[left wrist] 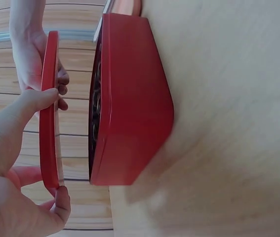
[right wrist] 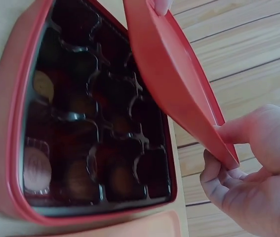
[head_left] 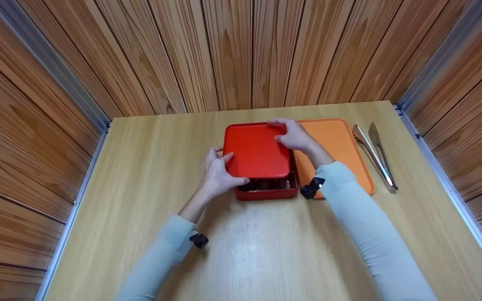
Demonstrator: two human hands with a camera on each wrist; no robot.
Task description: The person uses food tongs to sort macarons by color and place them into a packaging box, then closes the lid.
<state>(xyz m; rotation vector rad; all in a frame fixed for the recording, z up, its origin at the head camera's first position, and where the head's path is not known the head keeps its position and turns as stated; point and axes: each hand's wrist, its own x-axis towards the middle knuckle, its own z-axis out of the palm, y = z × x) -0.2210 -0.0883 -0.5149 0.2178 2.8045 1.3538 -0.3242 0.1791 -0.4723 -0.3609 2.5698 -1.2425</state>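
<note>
A red square lid point(head_left: 257, 150) is held in the air by both hands, above a red box point(left wrist: 135, 98). My left hand point(head_left: 219, 173) grips the lid's left edge and near corner. At its far right corner my right hand point(head_left: 294, 134) pinches it between thumb and fingers. The right wrist view shows a gap between lid and box. Inside the box lies a dark divided tray point(right wrist: 80, 118); several of its compartments hold round brown or tan pieces, such as a pale brown one point(right wrist: 37, 168). The lid hides most of the box in the head view.
An orange tray point(head_left: 329, 133) lies right of the box, close beside it. Metal tongs point(head_left: 375, 159) and a long flat-bladed utensil point(head_left: 381, 146) lie farther right. Wood-panelled walls point(head_left: 224, 54) stand at the back and both sides of the table point(head_left: 153, 167).
</note>
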